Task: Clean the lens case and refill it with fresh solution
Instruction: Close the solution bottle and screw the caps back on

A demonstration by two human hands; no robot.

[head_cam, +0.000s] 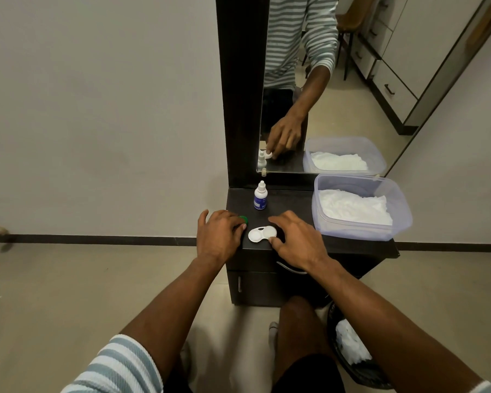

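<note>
Just below frame centre, the white case (262, 234) lies open on the dark shelf (295, 205). Right hand (298, 239) pinches its right well; left hand (220, 234) curls over a green cap (243, 219). Light, rigid, probably slick plastic; best gripped at the rim.

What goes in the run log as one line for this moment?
left hand: on green round cap | right hand: fingers touching white plastic lens case, wells uncapped | white dropper bottle: upright, capped, untouched
</note>
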